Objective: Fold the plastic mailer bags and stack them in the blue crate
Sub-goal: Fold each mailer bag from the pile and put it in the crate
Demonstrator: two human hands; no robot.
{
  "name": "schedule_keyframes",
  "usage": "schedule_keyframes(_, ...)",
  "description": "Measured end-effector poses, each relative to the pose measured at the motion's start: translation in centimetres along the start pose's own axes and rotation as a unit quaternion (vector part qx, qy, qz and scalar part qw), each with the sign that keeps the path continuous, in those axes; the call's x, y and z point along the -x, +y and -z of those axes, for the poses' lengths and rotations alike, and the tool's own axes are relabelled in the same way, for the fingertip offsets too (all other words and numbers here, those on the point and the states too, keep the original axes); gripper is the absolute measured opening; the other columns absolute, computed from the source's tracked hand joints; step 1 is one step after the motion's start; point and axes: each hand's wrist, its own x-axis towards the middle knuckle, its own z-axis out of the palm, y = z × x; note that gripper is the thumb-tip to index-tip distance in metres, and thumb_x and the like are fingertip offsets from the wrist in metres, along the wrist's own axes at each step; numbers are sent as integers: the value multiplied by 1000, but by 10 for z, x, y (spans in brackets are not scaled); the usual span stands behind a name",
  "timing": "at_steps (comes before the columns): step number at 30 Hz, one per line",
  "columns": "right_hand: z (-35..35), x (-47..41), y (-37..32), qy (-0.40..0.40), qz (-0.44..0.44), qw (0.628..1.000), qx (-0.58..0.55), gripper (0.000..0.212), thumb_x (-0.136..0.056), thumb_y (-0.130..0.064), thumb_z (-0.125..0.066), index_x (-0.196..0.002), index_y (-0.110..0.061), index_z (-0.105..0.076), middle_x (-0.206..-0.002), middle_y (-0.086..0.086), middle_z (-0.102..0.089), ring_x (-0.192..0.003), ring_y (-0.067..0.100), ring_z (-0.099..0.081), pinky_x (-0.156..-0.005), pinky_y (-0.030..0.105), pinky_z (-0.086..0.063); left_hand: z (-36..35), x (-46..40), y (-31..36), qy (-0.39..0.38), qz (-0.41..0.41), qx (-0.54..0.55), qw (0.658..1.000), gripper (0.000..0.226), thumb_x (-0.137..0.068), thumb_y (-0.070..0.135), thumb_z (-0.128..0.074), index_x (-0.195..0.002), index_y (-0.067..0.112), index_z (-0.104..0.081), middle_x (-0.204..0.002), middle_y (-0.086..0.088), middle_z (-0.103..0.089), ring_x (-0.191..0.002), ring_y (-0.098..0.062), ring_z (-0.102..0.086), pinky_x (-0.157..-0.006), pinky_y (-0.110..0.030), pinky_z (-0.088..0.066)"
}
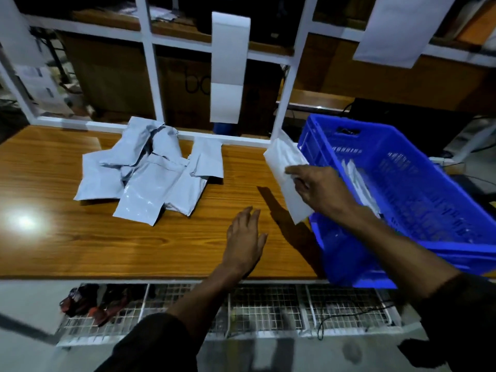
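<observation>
The right hand (319,191) grips a folded mailer (285,178) at the near-left rim of the blue crate (402,183), where more folded bags (359,183) lie just beyond its knuckles. The left hand (245,240) hovers flat, fingers straight, over the table (80,237). Unfolded mailers (150,170) are heaped ahead and left of it.
</observation>
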Motion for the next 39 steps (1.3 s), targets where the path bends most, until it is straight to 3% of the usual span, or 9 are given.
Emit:
schedule_keyframes(4, 47, -3, 26, 80, -34, 996, 19, 32, -89, -3, -68, -121, -10, -71, -99, 12, -76, -81, 23, -73, -75, 30, -56, -26, -11, 24, -26, -16, -34, 999, 68, -100, 43, -59, -156, 17, -32, -162, -8, -28, -149, -29, -25, -118, -47, -27)
schedule_keyframes(7, 78, -4, 49, 127, -49, 990, 33, 32, -87, -1, -67, -118, -8, -72, -98, 15, -76, -82, 30, -73, -78, 36, -58, -43, -15, 30, -47, -11, -101, 994, 68, -100, 52, -52, -156, 18, -33, -162, -9, -31, -148, -31, -27, -117, -49, -23)
schedule_keyframes(11, 108, 1, 91, 142, -65, 986, 62, 31, -88, -8, -63, -118, -12, -73, -98, 14, -77, -83, 30, -74, -79, 43, -59, -56, -19, 36, -66, -14, -198, 978, 65, -101, 57, -41, -153, 19, -34, -163, -10, -29, -148, -33, -25, -117, -57, -20)
schedule_keyframes(16, 122, 13, 145, 117, -117, 979, 117, 38, -86, -22, -54, -118, -15, -73, -99, 17, -76, -86, 36, -73, -77, 46, -59, -64, -27, 47, -86, -10, -224, 971, 61, -101, 56, -36, -149, 19, -39, -162, -11, -29, -149, -34, -22, -116, -64, -18)
schedule_keyframes(23, 84, 49, 208, -141, -227, 932, 243, 45, -86, -3, -56, -128, -19, -64, -108, 25, -68, -96, 43, -67, -75, 46, -56, -75, -29, 43, -42, -23, -245, 968, 58, -95, 55, -30, -133, 20, -56, -148, -9, -50, -137, -33, -42, -106, -62, -33)
schedule_keyframes(27, 64, 65, 225, -252, -232, 895, 286, 30, -93, -5, -47, -118, -14, -60, -114, 20, -63, -101, 40, -64, -79, 45, -55, -76, -29, 41, -29, -23, -248, 968, 53, -96, 54, -35, -132, 21, -57, -147, -8, -51, -137, -32, -43, -106, -61, -33)
schedule_keyframes(34, 25, 76, 252, -394, -271, 837, 264, 35, -102, -18, -43, -134, -5, -50, -133, 24, -54, -116, 41, -57, -92, 45, -48, -80, -30, 38, -18, -25, -251, 967, 51, -95, 54, -37, -131, 23, -57, -146, -7, -51, -137, -30, -43, -106, -60, -33)
schedule_keyframes(36, 16, 77, 252, -383, -297, 850, 206, 36, -100, -22, -50, -130, -4, -54, -132, 24, -56, -117, 41, -57, -87, 41, -46, -80, -30, 39, -17, -25, -251, 967, 51, -95, 54, -37, -131, 23, -57, -146, -7, -51, -137, -30, -43, -107, -60, -33)
schedule_keyframes(39, 12, 75, 245, -379, -287, 868, 146, 16, -94, -10, -56, -108, -7, -52, -122, 22, -57, -108, 40, -58, -72, 36, -39, -79, -29, 40, -19, -25, -252, 967, 52, -95, 54, -36, -131, 23, -57, -146, -7, -52, -137, -31, -44, -107, -61, -33)
